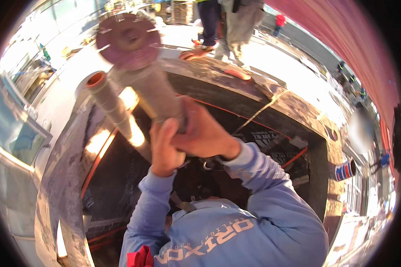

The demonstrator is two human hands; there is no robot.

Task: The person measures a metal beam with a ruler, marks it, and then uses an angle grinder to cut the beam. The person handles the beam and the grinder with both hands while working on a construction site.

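Both my hands are raised in front of my chest, at the lower end of what looks like a grey angle grinder (153, 91). A dark reddish disc (129, 40) with slots round its edge sits at the tool's far upper end and faces me. My right hand (205, 129) wraps round the handle end. Close against it, my left hand (165, 149) grips the same end with its thumb up. The tool and hands are slightly blurred, and the fingers hide much of the handle. Just left of the tool, a brown pipe (109, 104) with an orange inside stands tilted.
I am inside a box-like opening lined with black sheeting (263, 138) and ringed by a rough raised rim (294, 104). Another person's hand (196, 53) rests on the far rim, near an orange object (238, 74). A striped can (345, 170) sits at the right.
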